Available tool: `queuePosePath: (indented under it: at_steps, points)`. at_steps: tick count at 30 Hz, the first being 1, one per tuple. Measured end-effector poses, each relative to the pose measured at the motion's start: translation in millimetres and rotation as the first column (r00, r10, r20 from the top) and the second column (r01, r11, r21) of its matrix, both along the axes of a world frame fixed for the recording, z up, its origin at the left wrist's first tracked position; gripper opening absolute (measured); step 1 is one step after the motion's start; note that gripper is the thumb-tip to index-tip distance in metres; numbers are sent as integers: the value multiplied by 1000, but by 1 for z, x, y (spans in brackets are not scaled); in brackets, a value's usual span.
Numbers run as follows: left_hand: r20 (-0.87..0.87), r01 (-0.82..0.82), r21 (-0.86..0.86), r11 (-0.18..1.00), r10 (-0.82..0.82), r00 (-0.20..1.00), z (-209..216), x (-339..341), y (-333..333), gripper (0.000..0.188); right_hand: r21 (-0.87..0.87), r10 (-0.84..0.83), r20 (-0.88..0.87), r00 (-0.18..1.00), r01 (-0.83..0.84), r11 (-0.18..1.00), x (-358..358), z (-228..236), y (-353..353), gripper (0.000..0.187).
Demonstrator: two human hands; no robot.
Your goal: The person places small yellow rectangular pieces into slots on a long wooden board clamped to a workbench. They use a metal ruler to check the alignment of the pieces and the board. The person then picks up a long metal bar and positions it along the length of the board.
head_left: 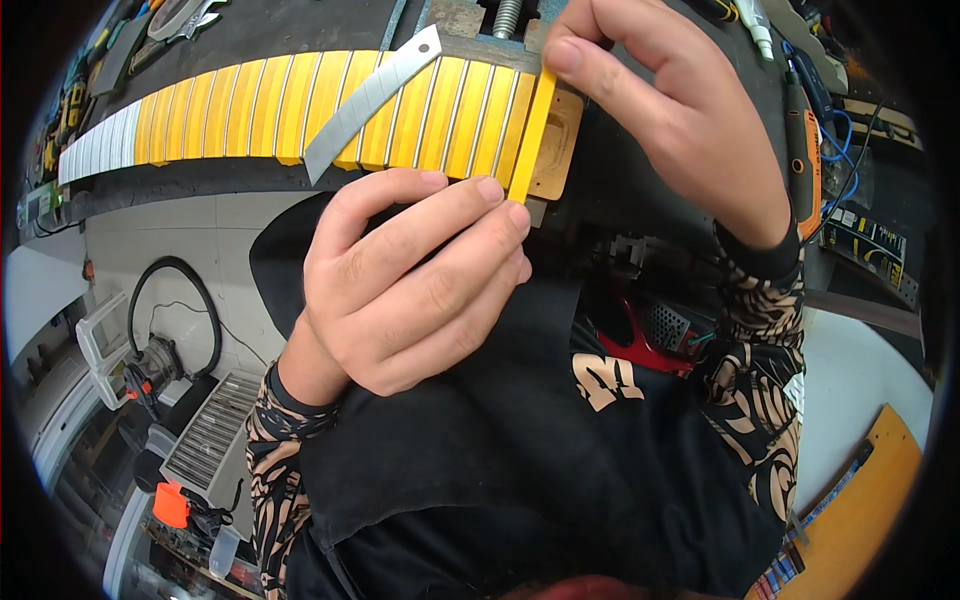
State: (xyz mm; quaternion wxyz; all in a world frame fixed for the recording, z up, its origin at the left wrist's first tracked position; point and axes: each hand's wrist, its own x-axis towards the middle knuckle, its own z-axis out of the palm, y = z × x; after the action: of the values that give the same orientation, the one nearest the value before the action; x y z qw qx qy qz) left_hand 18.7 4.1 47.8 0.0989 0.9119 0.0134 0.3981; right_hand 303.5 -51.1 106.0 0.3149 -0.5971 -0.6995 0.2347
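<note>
Yellow banding [225,112] mostly done; end strip [532,140] seemingly not yet pressed down.
It is pinched by fingers of left hand [415,280] and right hand [680,95] at right end of fretboard [275,105]; no yellow is seen at silver left end [98,148]. Blade [372,104] is rested across banding.

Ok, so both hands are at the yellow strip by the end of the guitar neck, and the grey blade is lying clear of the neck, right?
Not quite: the head view shows the grey blade lying across the guitar neck. The left hand and right hand are indeed at the yellow strip by its end.
</note>
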Motion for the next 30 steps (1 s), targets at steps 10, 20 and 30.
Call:
queuePosePath:
  at_steps: [10,20,30]
  points:
    - [-75,-49,-130,990,40,996,-1,-4,-9,20,37,36,-29,999,-35,999,7,-25,14,19]
    - [-69,-42,-160,986,31,997,0,-5,-10,22,8,47,-81,996,-47,999,13,-39,16,22]
    - [-111,-43,-165,985,25,993,-1,-6,-10,27,-19,27,-30,999,-28,999,7,-32,17,23]
